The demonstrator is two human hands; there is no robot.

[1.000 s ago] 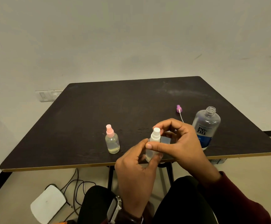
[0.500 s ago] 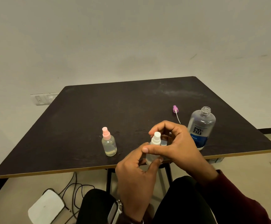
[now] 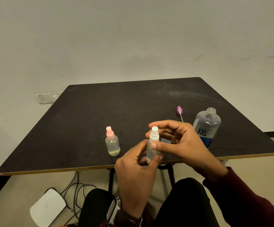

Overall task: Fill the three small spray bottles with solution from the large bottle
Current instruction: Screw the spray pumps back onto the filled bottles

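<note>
Head view: the left hand (image 3: 137, 171) grips the body of a small white-capped spray bottle (image 3: 152, 145) from below, fingers curled round it, just in front of the near table (image 3: 83, 122) edge; the right hand (image 3: 178, 141) comes in from the right, thumb and fingers pinching round the white spray head, so both hands are clamped on the same bottle; its long axis stands nearly upright, the cap end up, directly under the right fingertips. My guess is that the cap is being twisted on or off; I cannot tell which, nor how full the bottle is.

A pink-capped spray bottle (image 3: 112, 142) stands upright on the table just left of the hands, with a little liquid at the bottom; a purple spray head (image 3: 179, 110) with its dip tube lies beyond the right hand; the large renu solution bottle (image 3: 207, 126) stands uncapped just right of the right hand, nearer that hand; a 3rd small bottle body is not clearly visible.
</note>
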